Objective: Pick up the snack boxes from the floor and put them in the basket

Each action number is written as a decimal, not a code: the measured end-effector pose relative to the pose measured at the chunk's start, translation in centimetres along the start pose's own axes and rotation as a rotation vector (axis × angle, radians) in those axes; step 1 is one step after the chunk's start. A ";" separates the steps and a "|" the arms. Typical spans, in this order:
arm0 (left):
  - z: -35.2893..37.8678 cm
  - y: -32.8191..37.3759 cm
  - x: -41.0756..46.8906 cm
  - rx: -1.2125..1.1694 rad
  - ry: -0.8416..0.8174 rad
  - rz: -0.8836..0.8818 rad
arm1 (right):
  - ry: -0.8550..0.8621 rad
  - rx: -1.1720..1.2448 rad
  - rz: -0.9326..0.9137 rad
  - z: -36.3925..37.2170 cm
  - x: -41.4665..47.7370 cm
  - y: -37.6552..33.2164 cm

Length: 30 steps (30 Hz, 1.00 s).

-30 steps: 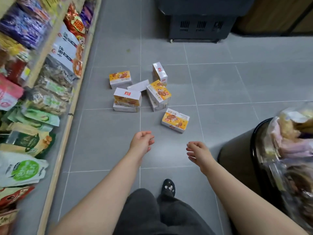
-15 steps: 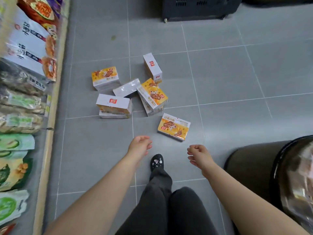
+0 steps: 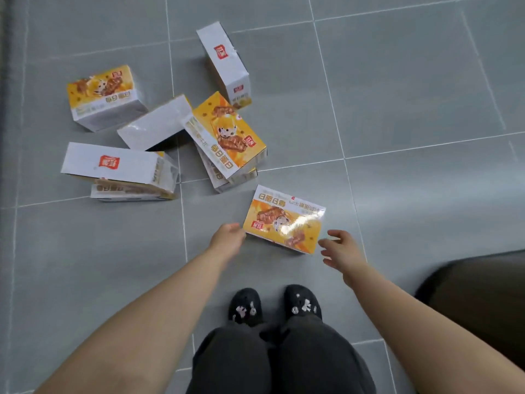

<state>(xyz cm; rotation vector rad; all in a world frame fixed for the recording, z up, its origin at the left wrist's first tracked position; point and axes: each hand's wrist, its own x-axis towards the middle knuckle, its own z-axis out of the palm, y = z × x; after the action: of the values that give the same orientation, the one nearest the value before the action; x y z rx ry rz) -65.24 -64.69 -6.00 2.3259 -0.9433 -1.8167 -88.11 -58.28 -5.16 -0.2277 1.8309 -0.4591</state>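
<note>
Looking down through the head view, you have both bare arms stretched toward the nearest snack box point(image 3: 284, 220). It lies flat on the grey tile floor point(image 3: 412, 95), yellow printed face up, apart from the other boxes.

Your left hand point(image 3: 227, 240) sits at the box's near-left corner with its fingers loosely curled and holding nothing. Whether it touches the box, cannot tell, because the fingertips are hidden. Your right hand point(image 3: 341, 251) is just beside the near-right corner, fingers spread wide, with a gap to the cardboard.

Further out is the rest of the pile:
- a yellow-faced box point(image 3: 230, 135) resting tilted on another box point(image 3: 233, 177)
- a plain white-sided box point(image 3: 156, 123) touching its left edge
- a tall white box point(image 3: 224, 64) behind them
- a yellow box point(image 3: 102, 95) off to the left
- a white-topped box point(image 3: 113, 163) lying on one more box point(image 3: 130, 191)

Your black shoes point(image 3: 245, 307) and dark trousers point(image 3: 284, 359) are at the bottom centre. A dark rounded shape point(image 3: 483, 294) sits at the right edge, blurred, so cannot tell what it is.
</note>
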 end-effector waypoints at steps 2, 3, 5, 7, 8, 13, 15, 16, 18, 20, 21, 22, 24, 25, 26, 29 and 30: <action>1.3 -0.7 5.2 0.065 0.029 -0.010 | 0.026 -0.021 0.002 1.0 4.9 0.8; 1.7 -0.8 7.1 0.106 0.036 -0.014 | 0.040 -0.034 0.004 1.4 6.8 1.0; 2.9 -1.6 12.0 0.157 0.048 -0.026 | 0.035 -0.060 0.011 2.2 11.3 1.8; 3.5 -1.9 15.0 0.130 0.042 -0.050 | 0.018 -0.056 0.049 2.6 14.0 1.9; 4.2 -2.4 16.5 0.106 0.034 -0.059 | 0.012 -0.046 0.069 2.8 15.4 2.2; 6.2 -2.5 19.1 -0.051 -0.181 -0.085 | -0.060 0.035 0.144 3.4 19.0 3.0; 6.0 -2.4 18.3 -0.087 -0.165 -0.043 | -0.032 0.068 0.151 3.5 18.2 2.9; 5.7 -2.2 17.4 -0.101 -0.138 -0.008 | -0.021 0.083 0.156 3.4 17.4 2.6; 4.6 -1.1 14.9 -0.086 -0.063 0.055 | -0.006 0.118 0.180 3.1 15.2 1.5; 2.5 0.8 11.1 -0.059 -0.022 0.120 | 0.013 0.155 0.226 2.6 12.0 -0.2; 1.0 2.0 8.4 -0.050 -0.029 0.150 | 0.015 0.184 0.250 2.3 9.6 -1.4; -0.1 3.0 6.2 -0.045 -0.043 0.186 | 0.016 0.222 0.270 1.9 7.6 -2.3; -2.7 5.5 0.2 -0.045 -0.065 0.273 | -0.007 0.284 0.317 1.1 2.8 -4.6; -3.7 6.6 -2.7 -0.052 -0.064 0.311 | -0.025 0.320 0.331 0.8 0.4 -5.6; -4.6 7.8 -5.5 -0.066 -0.056 0.341 | -0.044 0.350 0.336 0.6 -2.4 -6.6; -7.4 11.3 -13.8 -0.090 -0.069 0.385 | -0.129 0.394 0.336 -0.4 -10.9 -9.5; -8.5 12.3 -16.6 -0.080 -0.074 0.402 | -0.149 0.395 0.332 -0.8 -13.4 -10.2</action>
<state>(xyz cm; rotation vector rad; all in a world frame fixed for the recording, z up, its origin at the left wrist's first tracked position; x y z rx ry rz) -65.07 -69.41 15.80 1.8641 -1.2160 -1.7429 -85.60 -62.26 11.01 0.3010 1.5561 -0.5414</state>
